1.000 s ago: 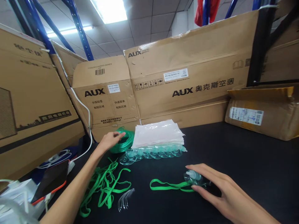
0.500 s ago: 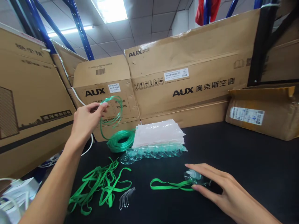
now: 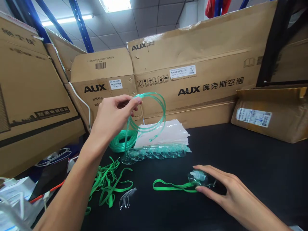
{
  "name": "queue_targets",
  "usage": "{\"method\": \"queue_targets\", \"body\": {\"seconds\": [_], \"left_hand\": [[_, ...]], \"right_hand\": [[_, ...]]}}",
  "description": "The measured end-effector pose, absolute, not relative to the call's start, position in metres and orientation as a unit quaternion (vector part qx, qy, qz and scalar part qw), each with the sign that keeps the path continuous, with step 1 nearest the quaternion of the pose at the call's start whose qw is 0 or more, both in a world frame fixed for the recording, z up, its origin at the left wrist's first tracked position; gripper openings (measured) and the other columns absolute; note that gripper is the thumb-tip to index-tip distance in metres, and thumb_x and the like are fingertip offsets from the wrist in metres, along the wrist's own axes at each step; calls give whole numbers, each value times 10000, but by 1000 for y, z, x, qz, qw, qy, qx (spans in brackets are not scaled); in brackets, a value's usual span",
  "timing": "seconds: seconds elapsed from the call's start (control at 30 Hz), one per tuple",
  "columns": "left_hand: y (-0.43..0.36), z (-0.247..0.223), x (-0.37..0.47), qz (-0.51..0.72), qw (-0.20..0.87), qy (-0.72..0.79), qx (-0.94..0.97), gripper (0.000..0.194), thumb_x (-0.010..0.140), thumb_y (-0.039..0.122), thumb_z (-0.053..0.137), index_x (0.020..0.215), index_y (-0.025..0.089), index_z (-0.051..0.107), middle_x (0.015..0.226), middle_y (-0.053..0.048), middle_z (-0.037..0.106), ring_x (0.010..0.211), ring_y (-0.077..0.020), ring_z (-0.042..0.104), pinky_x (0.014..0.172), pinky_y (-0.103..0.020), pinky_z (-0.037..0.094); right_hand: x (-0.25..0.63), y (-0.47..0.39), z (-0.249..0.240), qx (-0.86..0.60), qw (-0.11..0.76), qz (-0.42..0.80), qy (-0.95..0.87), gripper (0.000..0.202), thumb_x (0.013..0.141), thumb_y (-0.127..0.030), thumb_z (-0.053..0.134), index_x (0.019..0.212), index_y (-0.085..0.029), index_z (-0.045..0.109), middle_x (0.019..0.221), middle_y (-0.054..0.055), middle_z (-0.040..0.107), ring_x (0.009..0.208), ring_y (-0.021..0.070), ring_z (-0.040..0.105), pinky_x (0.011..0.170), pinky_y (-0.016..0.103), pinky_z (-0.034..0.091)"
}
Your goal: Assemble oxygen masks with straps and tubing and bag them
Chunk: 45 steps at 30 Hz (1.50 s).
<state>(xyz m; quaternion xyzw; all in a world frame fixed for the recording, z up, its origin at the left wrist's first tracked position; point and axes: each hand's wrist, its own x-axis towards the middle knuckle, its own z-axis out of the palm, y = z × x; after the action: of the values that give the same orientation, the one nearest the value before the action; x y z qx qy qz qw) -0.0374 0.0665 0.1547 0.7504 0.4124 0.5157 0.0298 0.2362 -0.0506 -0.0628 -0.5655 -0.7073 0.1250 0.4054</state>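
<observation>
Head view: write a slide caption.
Left hand lifts green clear tubing; right hand rests on clear plastic mask.

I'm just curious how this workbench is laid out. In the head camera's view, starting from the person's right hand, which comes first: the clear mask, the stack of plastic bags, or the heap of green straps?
1. Clear mask, under the fingers of the right hand.
2. Heap of green straps, on the table to the left.
3. Stack of plastic bags, farther back by the boxes.

The last two are fairly close.
</observation>
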Motion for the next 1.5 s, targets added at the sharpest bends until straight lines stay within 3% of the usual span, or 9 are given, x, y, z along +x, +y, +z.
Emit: {"method": "queue_targets", "body": {"seconds": [0.27, 0.37, 0.47, 0.57, 0.77, 0.9, 1.03, 1.27, 1.5], "left_hand": [[22, 57, -11, 299, 51, 331, 894, 203, 1007, 390, 650, 947, 254, 789, 933, 8, 764, 845, -175, 688, 792, -287, 490], [12, 37, -9, 218, 117, 337, 908, 304, 924, 604, 715, 987, 325, 816, 1002, 17, 774, 927, -200, 709, 811, -290, 502], [32, 44, -21, 236, 93, 384, 888, 400, 948, 693, 615, 976, 353, 822, 1034, 23, 791, 943, -215, 713, 827, -304, 504], [76, 55, -46, 245, -30, 483, 840, 434, 1042, 592, 475, 1104, 302, 792, 1158, -18, 782, 1041, -261, 710, 904, -344, 493], [152, 43, -88, 187, -19, 554, 811, 322, 943, 445, 593, 1076, 249, 811, 1039, -68, 813, 1013, -315, 739, 827, -347, 511], [165, 38, -94, 169, -2, 556, 814, 239, 884, 409, 639, 953, 282, 829, 955, -38, 822, 960, -290, 752, 785, -313, 507], [160, 53, -88, 211, -21, 550, 807, 340, 939, 420, 559, 1072, 233, 809, 1074, -113, 806, 1072, -348, 711, 881, -378, 496], [147, 69, -42, 151, 136, 371, 906, 372, 937, 571, 641, 1082, 268, 801, 1203, -6, 789, 1052, -233, 712, 910, -279, 504], [152, 72, -19, 136, 205, 310, 918, 299, 949, 478, 677, 1006, 210, 796, 1026, -27, 802, 942, -209, 693, 849, -288, 485]], "right_hand": [[244, -61, -68, -578, 440, 163, -668, 468, 865, -574, 778, 1263, -328, 763, 1302, 56, 771, 1217, 328, 712, 1072, 416, 569], [245, -63, -71, -563, 435, 200, -674, 466, 835, -557, 810, 1223, -300, 790, 1275, 80, 780, 1177, 336, 729, 1037, 401, 591], [242, -63, -67, -554, 426, 218, -681, 418, 843, -524, 817, 1197, -302, 786, 1255, 66, 781, 1159, 308, 729, 1036, 360, 576], [239, -61, -59, -547, 426, 236, -681, 369, 881, -517, 785, 1179, -300, 770, 1212, 47, 778, 1117, 275, 732, 986, 315, 581], [236, -53, -44, -505, 473, 357, -627, 465, 885, -543, 774, 1260, -268, 748, 1268, 66, 757, 1215, 291, 695, 1013, 329, 574], [225, -47, -31, -535, 483, 453, -524, 555, 817, -645, 790, 1186, -230, 786, 948, 63, 807, 903, 273, 763, 860, 382, 629], [210, -37, -17, -503, 476, 497, -523, 483, 827, -634, 791, 995, -181, 799, 849, 37, 750, 721, 179, 670, 741, 316, 582], [199, -32, -13, -526, 484, 501, -487, 576, 754, -622, 865, 1111, -176, 794, 939, 42, 770, 777, 176, 655, 767, 294, 539], [197, -31, -14, -492, 489, 522, -496, 550, 798, -524, 875, 1224, -190, 781, 991, 46, 809, 910, 209, 718, 836, 305, 556]]}}
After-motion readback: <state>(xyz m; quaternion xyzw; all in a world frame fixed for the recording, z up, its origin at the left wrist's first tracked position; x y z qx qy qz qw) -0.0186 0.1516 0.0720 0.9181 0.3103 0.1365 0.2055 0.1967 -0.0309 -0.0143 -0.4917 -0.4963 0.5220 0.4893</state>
